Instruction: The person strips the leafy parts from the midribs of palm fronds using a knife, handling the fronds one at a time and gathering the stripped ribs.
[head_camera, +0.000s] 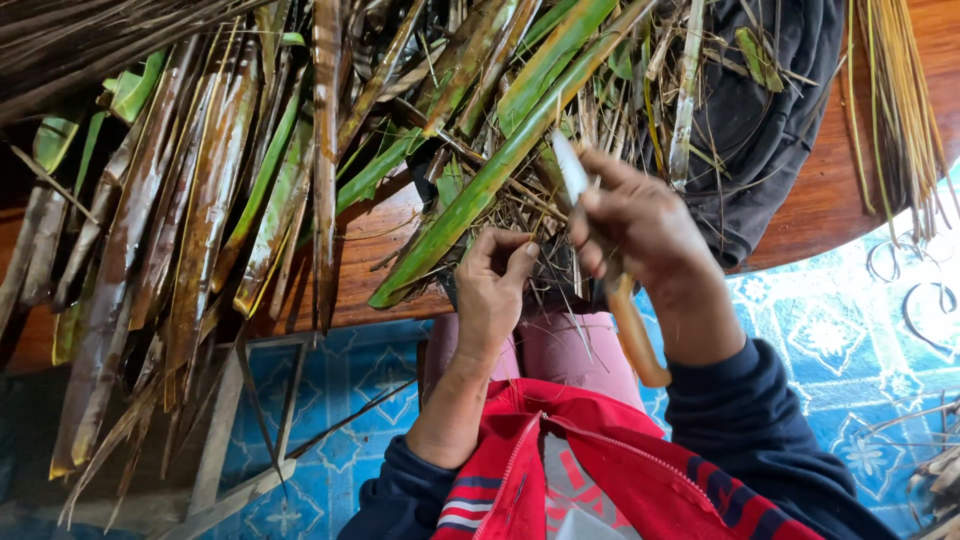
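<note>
Head view, looking down. At centre frame we see the left hand (492, 290) with fingers curled and thumb pressed to forefinger, pinching the base of a long green palm leaflet (500, 160) that slants from the middle toward the top right of the frame. Just to its right, the right hand (640, 225) is closed in a fist around a knife (600, 250): pale blade pointing up at the leaflet, amber handle trailing toward the lower right. We judge the stripping to be partly done. A bundle of thin bare ribs (900, 110) lies at the upper right, while many brown and green leaflets (200, 220) fan across the left half, apparently unworked. These rest on a brown wooden surface (830, 200) whose edge curves just above the hands; a dark cloth (770, 120) lies at the upper right. Open room is scarce above, wider below over the blue patterned floor (840, 360).
</note>
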